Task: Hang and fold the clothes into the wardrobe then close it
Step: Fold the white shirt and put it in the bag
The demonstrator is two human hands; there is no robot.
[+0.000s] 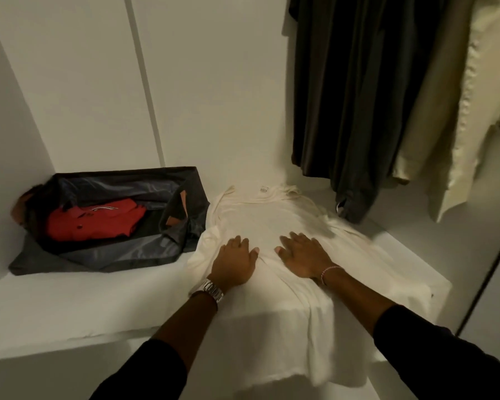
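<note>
White wardrobe shelf (55,301) held a cream T-shirt (272,215) spread flat, hem hanging over the front edge. Left hand (236,262) and right hand (303,255) pressed it, fingers flat, gripping nothing. Folding step; next likely needs sleeves folded inward. Duffel bag (113,180) with red polo shirt (96,220) at 9 o'clock

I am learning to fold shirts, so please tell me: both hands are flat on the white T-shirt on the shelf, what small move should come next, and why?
Probably fold one side in. The white T-shirt lies spread flat, collar away, hem hanging over the shelf edge. The left hand and right hand press its middle, so it seems smoothed but not yet folded.
</note>
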